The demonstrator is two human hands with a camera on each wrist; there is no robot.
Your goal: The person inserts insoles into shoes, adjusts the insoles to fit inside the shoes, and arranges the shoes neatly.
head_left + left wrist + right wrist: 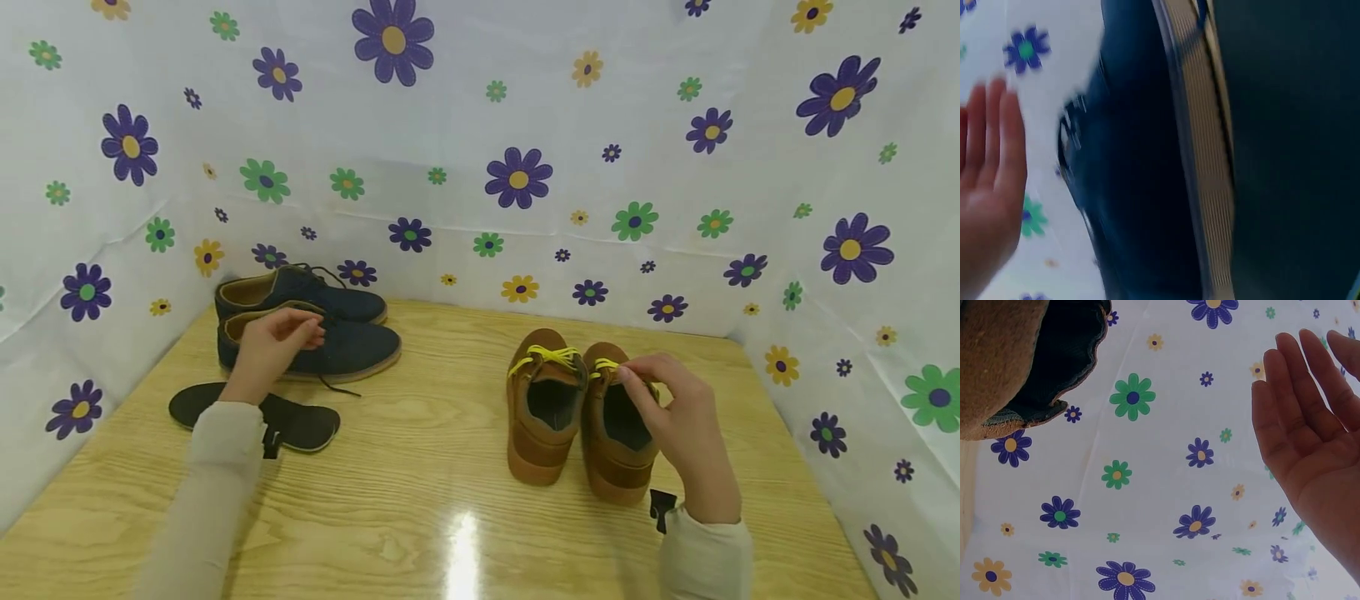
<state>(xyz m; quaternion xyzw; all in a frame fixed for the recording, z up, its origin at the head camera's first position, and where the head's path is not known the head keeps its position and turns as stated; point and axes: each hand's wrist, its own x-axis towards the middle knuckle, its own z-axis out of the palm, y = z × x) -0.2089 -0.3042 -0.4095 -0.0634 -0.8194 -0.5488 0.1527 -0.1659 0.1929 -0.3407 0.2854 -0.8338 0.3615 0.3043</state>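
In the head view my left hand (273, 346) is in front of the nearer navy shoe (367, 348), near its opening. In the left wrist view its fingers (1012, 144) look fairly straight and hold nothing. A second navy shoe (348, 302) lies behind, its dark lace loose. My right hand (686, 425) hovers by the right brown shoe (618, 479), fingertips near the yellow lace (603, 364). The right wrist view shows those fingers (1282, 394) extended, with nothing between them. The left brown shoe (534, 458) stands alongside, heel toward me, its yellow lace (553, 357) tied.
A black insole (311, 427) lies on the wooden table (420, 467), partly hidden by my left wrist. Flower-printed white cloth (465, 125) encloses the back and both sides. Small black clips (662, 507) show at the wrists.
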